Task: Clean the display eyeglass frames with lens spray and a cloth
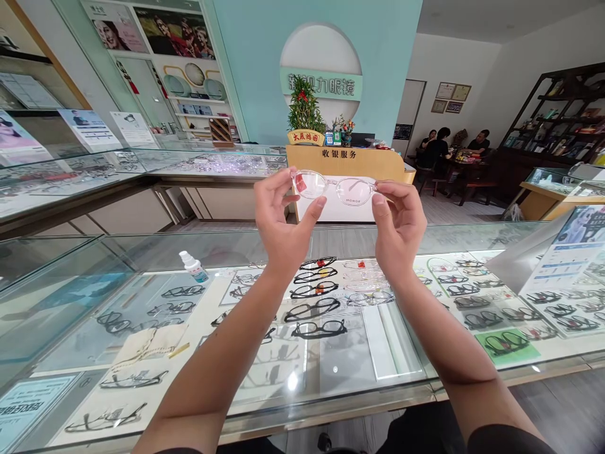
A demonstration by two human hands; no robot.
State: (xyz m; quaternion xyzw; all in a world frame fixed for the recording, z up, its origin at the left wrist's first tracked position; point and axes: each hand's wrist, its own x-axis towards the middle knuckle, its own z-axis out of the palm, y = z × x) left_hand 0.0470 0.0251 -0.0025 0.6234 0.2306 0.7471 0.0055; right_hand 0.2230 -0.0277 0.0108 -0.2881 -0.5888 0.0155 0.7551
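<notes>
A pair of clear-framed glasses [333,181] is held up level above the glass display case. A red sticker shows on its left lens and small lettering on its right lens. My left hand [284,217] pinches the left end of the frame between thumb and fingers. The right end is gripped by my right hand [401,221], its thumb low against the rim. Below my hands, black-framed glasses [319,328] lie in a column with others, and clear glasses [369,297] lie to their right.
The glass display case [331,394] spans the front, with many frames in it. A white spray bottle [193,266] stands at the left. Behind are a wooden-fronted counter [368,161] with a plant [305,112], and several people seated at a table at the back right.
</notes>
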